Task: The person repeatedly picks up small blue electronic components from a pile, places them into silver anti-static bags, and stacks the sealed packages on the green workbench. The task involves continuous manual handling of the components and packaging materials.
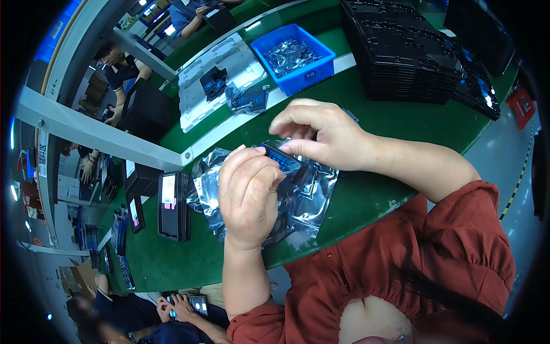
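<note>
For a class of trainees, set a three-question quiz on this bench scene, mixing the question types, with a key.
1. Which colour is the bin holding the shiny packets?
A) red
B) blue
C) white

2. True or false: the person's left hand is spread flat, with its fingers straight.

3. Fill in the gap: in the picture, the tall stack of black trays stands to the ____ of the bin.

Key
1. B
2. False: its fingers curl at a small dark piece.
3. right

Green workbench (160,261), white metal frame (103,129), grey floor (492,166), yellow-black tape (517,182).
</note>
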Available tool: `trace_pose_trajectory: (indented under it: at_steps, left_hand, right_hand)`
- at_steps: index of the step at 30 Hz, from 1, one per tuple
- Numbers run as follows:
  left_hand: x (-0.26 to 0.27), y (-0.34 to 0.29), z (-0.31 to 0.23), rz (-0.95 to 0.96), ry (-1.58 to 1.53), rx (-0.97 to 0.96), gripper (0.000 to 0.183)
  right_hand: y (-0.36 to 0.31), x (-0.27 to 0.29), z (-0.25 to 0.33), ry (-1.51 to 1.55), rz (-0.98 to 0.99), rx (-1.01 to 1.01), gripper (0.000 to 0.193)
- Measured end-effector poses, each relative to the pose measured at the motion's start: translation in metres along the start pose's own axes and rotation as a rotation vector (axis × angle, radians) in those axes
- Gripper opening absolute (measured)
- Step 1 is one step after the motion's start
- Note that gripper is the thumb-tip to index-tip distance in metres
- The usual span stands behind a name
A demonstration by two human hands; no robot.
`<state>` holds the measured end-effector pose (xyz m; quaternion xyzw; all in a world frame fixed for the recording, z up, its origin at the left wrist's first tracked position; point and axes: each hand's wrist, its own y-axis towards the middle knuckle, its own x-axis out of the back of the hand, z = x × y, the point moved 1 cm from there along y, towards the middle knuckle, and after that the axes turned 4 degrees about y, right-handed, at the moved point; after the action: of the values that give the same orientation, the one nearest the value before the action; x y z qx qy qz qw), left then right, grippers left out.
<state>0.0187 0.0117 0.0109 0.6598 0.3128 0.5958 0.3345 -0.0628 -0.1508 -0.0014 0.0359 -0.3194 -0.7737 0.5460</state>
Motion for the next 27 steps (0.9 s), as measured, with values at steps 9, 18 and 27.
trace_pose_trajectory:
  at_steps: [9,18,27]
  left_hand:
    - [0.0,-0.002,0.0,0.039,0.054,-0.087,0.016]
    - [0.004,-0.009,0.009,0.127,-0.123,0.481,0.05]
    - [0.029,-0.022,0.048,0.166,-0.319,0.815,0.032]
  right_hand:
    - [-0.002,0.006,0.013,-0.09,0.14,0.006,0.013]
    - [0.002,0.013,0.003,0.272,-0.078,-0.107,0.016]
    - [0.023,0.074,-0.013,0.236,-0.058,-0.293,0.021]
